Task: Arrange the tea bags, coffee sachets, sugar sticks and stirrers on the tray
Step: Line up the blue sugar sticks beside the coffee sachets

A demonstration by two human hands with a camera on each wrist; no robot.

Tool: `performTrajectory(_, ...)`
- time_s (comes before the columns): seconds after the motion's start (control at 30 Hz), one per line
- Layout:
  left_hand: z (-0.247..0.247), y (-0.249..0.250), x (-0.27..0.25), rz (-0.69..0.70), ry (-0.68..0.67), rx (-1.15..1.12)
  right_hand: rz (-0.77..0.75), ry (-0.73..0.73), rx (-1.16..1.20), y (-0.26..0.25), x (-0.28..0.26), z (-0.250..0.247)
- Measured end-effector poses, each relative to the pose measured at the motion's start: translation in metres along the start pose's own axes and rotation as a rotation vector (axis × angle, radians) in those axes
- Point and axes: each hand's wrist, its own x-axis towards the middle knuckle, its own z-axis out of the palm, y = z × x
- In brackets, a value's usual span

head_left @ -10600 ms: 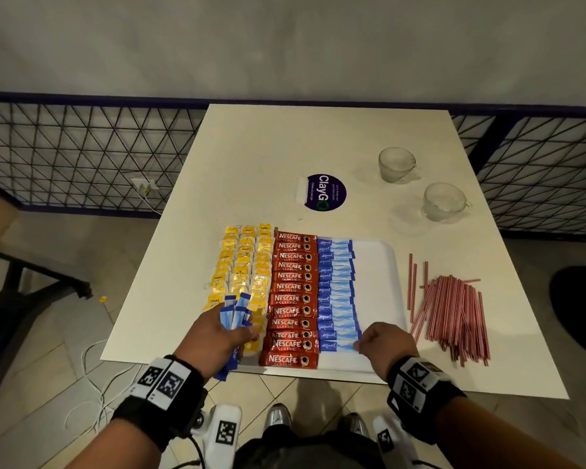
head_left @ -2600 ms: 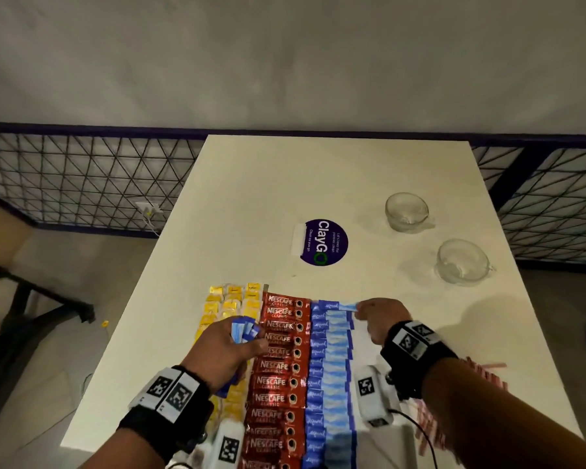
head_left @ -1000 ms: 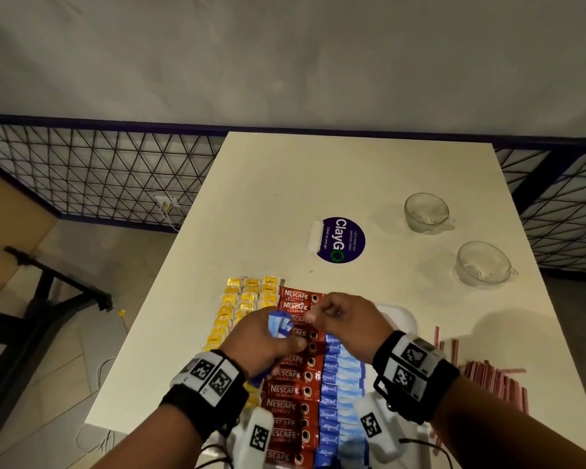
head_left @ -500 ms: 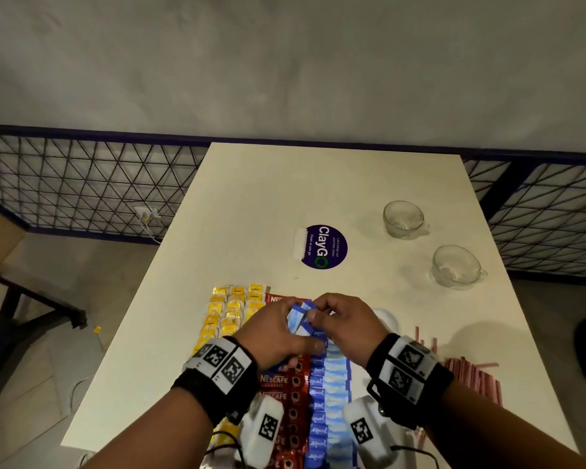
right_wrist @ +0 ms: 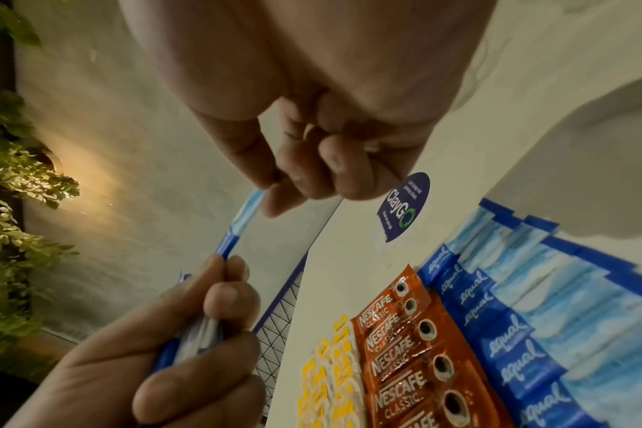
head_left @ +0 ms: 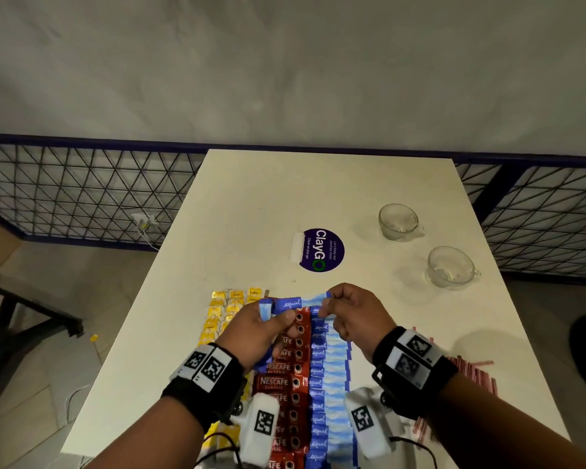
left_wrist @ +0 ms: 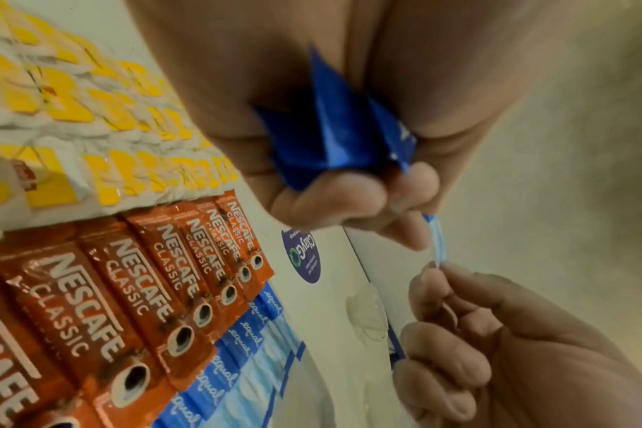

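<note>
My left hand grips a small bundle of blue sugar sticks above the rows. My right hand pinches the far end of one blue stick, which stretches level between both hands; the left thumb still holds its other end. Below lie three rows: yellow tea bags, red coffee sachets and blue sugar sticks. These rows almost wholly hide the tray. Red stirrers lie loose on the table to the right, partly behind my right wrist.
Two empty glass cups stand at the back right of the white table. A round purple sticker lies mid-table. A wire-mesh railing runs behind and beside the table.
My right hand came back from the top of the blue row to the bundle. It has pinched one stick and drawn it out sideways to the right.
</note>
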Motion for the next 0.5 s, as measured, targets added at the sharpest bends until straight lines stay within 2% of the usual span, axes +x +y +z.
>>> performTrajectory(0.17,-0.002,-0.001,0.007,-0.013,0.021,0.018,-0.045,0.025,-0.114,0.003,0.004,-0.004)
performTrajectory(0.27,-0.001,-0.001,0.01,0.002,0.079,-0.065,-0.059,0.012,-0.127,0.006,0.004,-0.006)
performTrajectory(0.33,0.0,-0.001,0.012,0.013,0.117,-0.107,-0.041,0.011,-0.103,0.006,0.005,-0.006)
performTrajectory(0.5,0.006,-0.006,0.02,-0.014,0.13,-0.034,0.053,0.052,-0.009,0.012,0.01,-0.014)
